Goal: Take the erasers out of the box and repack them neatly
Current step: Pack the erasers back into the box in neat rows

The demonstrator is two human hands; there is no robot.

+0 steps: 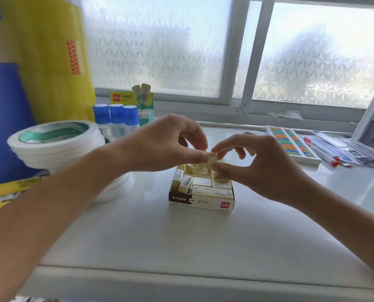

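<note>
A small open eraser box [201,203] with a brown and cream front stands on the white table. Several cream wrapped erasers [212,186] fill it; those at the left and back lie tilted or on edge. Just above the box, one eraser [211,158] is held between both hands. My left hand [164,144] pinches its left side with thumb and forefinger. My right hand [262,164] pinches its right side with thumb and fingertips.
Stacked rolls of white tape [55,142] sit left of the box, with blue-capped glue bottles [116,118] and a glue stick display box [142,105] behind. A bead tray [292,144] and markers [321,151] lie at the right. A frosted window runs along the back.
</note>
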